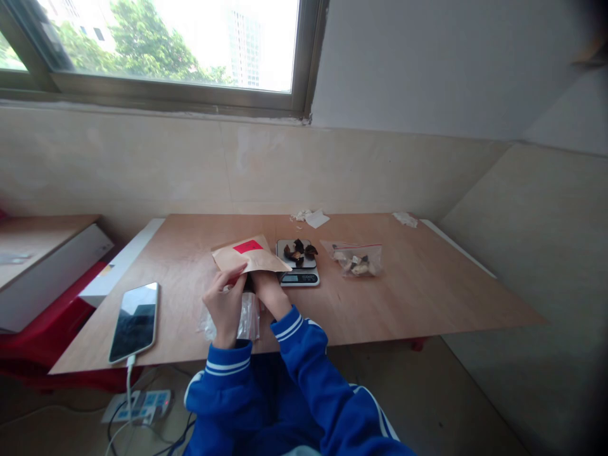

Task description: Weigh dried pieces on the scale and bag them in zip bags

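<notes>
Kraft packet: the kraft packet (225, 254) was held up over the near middle of the table (427, 291), its red label (248, 246) facing upward; it was tilted, perhaps so the near edge could be reached from below.
Left hand: the left hand (223, 308) had that near edge pinched between thumb and fingers, the grip closed on the paper — seemingly to steady it.
Right hand: the right hand (268, 292) reached under the packet's near edge, its fingertips out of sight; I couldn't tell whether they were inside the packet or beneath it, nor whether they gripped anything.
Plastic bags: clear plastic bags (247, 323) lay on the table below the hands, partly behind the left wrist.
Scale: a small scale (311, 279) stood just beyond the right hand, its display turned toward the person, likely for easy reading.
Dark pieces: curled dark pieces (295, 254) rested loose on its plate.
Zip bag: a clear zip bag (361, 263) with pale lumps lay right of the scale.
Phone: a phone (135, 323) lay far left — near the edge, probably because of its charging cable (129, 377).
Scraps: white scraps (317, 218) lay along the far edge.
</notes>
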Demonstrator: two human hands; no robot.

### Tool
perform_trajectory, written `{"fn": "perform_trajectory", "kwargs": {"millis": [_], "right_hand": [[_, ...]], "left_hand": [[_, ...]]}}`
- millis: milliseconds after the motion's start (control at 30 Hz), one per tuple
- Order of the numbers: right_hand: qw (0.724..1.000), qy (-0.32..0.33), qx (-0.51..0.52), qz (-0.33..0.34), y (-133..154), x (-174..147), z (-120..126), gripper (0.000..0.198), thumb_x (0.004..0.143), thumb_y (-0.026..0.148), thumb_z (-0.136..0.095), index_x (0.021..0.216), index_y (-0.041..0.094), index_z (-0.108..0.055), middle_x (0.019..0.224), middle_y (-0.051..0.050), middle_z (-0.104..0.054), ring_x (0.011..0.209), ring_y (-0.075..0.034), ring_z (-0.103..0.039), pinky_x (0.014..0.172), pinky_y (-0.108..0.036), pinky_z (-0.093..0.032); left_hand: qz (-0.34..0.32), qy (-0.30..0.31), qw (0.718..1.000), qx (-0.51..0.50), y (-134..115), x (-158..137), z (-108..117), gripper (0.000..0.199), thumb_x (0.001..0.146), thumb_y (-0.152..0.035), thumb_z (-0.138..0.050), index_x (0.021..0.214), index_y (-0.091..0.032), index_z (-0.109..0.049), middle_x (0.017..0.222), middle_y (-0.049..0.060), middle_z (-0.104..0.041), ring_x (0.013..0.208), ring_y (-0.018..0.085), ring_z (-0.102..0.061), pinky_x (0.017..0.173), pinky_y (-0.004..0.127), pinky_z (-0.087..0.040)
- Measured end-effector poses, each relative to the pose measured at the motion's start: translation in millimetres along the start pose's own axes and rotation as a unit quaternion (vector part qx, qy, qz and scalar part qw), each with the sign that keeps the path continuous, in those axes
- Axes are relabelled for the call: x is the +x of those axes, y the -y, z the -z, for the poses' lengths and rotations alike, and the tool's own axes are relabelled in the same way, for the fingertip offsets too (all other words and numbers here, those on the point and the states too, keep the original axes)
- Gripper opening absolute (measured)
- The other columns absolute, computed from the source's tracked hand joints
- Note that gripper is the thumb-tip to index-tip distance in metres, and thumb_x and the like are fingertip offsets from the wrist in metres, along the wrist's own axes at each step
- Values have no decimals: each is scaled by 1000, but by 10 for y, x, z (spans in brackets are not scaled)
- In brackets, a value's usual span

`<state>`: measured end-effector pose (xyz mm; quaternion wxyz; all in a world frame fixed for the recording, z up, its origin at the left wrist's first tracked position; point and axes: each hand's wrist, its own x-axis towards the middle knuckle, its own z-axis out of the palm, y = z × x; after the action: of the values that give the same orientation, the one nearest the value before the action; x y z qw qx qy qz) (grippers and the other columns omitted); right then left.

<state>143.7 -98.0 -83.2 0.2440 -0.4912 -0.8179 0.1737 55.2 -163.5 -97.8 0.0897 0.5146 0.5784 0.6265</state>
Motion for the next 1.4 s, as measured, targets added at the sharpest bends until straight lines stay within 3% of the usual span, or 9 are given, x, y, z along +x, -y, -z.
{"fn": "perform_trajectory", "kwargs": {"millis": [200, 333, 500, 633, 767, 900, 1033, 1300, 1400], "right_hand": [[999, 5, -37, 2, 121, -456, 169, 39, 93, 4, -37, 122, 16, -61, 114, -12, -69, 106, -23, -63, 95, -35, -48], [990, -81, 98, 64, 123, -767, 328, 24, 93, 9, -47, 96, 21, -67, 96, -4, -71, 96, -19, -64, 92, -36, -48], [907, -186, 376, 29, -192, -928, 567, 8, 87, 28, -66, 83, 21, -63, 88, -3, -72, 88, -19, -68, 83, -35, -53], [867, -270, 418, -13, -611, -855, 572, 16, 81, 31, -72, 81, 20, -59, 87, -5, -73, 88, -20, -69, 80, -34, -52], [907, -290, 300, -62, -945, -628, 361, 12, 81, 30, -69, 81, 18, -63, 82, -4, -70, 79, -18, -65, 76, -32, -50], [971, -212, 76, -78, -1061, -358, 192, 10, 85, 16, -60, 84, 20, -68, 85, -4, -70, 90, -21, -59, 87, -34, -43], [985, -128, -74, -94, -1041, -245, 165, 18, 88, 11, -55, 86, 21, -70, 86, -8, -69, 100, -25, -54, 92, -39, -35], [935, -330, 131, 25, -435, -731, 214, 23, 93, 16, -39, 94, 21, -62, 101, -8, -63, 103, -22, -56, 94, -41, -42], [926, -320, 174, 95, -104, -921, 228, 23, 91, 14, -39, 92, 23, -59, 93, -7, -62, 97, -21, -58, 91, -39, -47]], "left_hand": [[15, -10, 1000, 4, -23, 40, 34, 20, 78, -34, -68, 94, -24, -77, 89, 3, -72, 71, 15, -63, 67, 28, -47], [16, -16, 1000, 16, -20, 76, 64, 21, 79, -33, -66, 94, -24, -77, 87, 3, -72, 69, 14, -62, 67, 27, -47], [21, -48, 998, 20, -21, 135, 99, 22, 77, -35, -67, 93, -24, -77, 86, 2, -72, 69, 14, -61, 68, 27, -48], [17, -62, 998, 25, -45, 159, 91, 22, 78, -37, -68, 94, -24, -77, 86, 2, -72, 69, 13, -61, 67, 28, -47], [0, -113, 993, 19, -83, 172, 80, 21, 78, -37, -68, 92, -23, -77, 82, 2, -71, 69, 14, -61, 65, 26, -46], [-6, -139, 990, 21, -125, 184, 109, 21, 79, -37, -68, 91, -22, -77, 81, 2, -71, 70, 14, -61, 64, 26, -45], [1, -137, 990, 25, -141, 177, 156, 20, 79, -37, -68, 91, -23, -76, 82, 1, -71, 70, 14, -62, 64, 26, -46], [5, -120, 993, 6, -131, 126, 126, 21, 79, -37, -68, 91, -22, -76, 84, 2, -71, 69, 13, -61, 64, 25, -46], [6, -113, 994, -7, -143, 108, 94, 19, 78, -35, -69, 90, -22, -76, 84, 2, -72, 69, 13, -62, 65, 26, -47]]}}
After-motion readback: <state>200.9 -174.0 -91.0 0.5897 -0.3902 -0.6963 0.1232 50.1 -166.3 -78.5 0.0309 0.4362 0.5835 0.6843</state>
